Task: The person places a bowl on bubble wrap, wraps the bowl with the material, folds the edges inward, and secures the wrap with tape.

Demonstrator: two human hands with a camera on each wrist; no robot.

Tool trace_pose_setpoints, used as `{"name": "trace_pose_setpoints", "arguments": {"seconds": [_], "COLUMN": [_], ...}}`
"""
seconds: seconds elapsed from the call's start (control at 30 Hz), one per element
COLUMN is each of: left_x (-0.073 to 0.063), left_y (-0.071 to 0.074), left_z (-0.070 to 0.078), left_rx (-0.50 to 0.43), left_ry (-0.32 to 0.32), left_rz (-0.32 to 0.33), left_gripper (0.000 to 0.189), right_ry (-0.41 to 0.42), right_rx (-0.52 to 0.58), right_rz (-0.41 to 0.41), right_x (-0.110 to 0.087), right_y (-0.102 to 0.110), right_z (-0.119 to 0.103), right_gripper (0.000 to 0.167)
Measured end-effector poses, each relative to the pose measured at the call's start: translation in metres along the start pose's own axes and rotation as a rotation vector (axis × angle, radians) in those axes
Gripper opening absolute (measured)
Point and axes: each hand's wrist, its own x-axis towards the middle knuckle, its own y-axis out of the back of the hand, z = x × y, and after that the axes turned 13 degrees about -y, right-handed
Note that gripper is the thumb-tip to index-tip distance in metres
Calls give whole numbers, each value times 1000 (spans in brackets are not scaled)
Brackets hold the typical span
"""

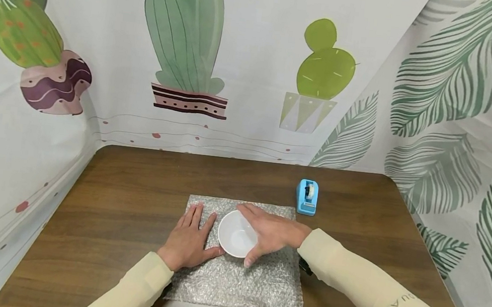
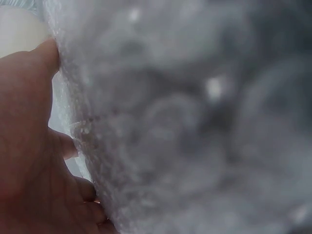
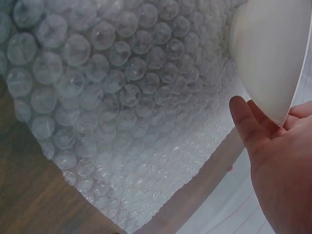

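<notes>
A white bowl (image 1: 234, 237), mouth up, stands near the middle of a sheet of bubble wrap (image 1: 234, 294) on the table. My right hand (image 1: 274, 230) holds the bowl by its right side, fingers at the far rim and thumb at the near rim. In the right wrist view the bowl (image 3: 268, 53) shows from the side, with the hand (image 3: 287, 161) at its rim. To the left of the bowl, my left hand (image 1: 190, 241) lies flat on the bubble wrap, fingers spread and thumb tip close to the bowl. Blurred bubble wrap (image 2: 185, 122) fills most of the left wrist view.
A blue tape dispenser (image 1: 307, 198) stands just past the far right corner of the bubble wrap. The brown wooden table (image 1: 131, 201) ends at the back against a hanging cloth (image 1: 255, 73) printed with cacti and leaves.
</notes>
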Motion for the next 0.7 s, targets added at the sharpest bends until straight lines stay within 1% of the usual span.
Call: {"name": "trace_pose_setpoints", "arguments": {"seconds": [0.17, 0.47, 0.7], "left_x": [0, 0, 0], "left_y": [0, 0, 1], "left_z": [0, 0, 0], "left_rx": [4, 6, 5], "left_ry": [0, -4, -1], "left_rz": [5, 15, 8], "left_gripper": [94, 95, 95], "right_ry": [26, 40, 13], "right_rx": [-5, -14, -50], "right_rz": [21, 32, 25], "right_x": [0, -4, -9], "right_y": [1, 2, 5], "right_z": [0, 0, 2], "right_gripper": [145, 144, 141]}}
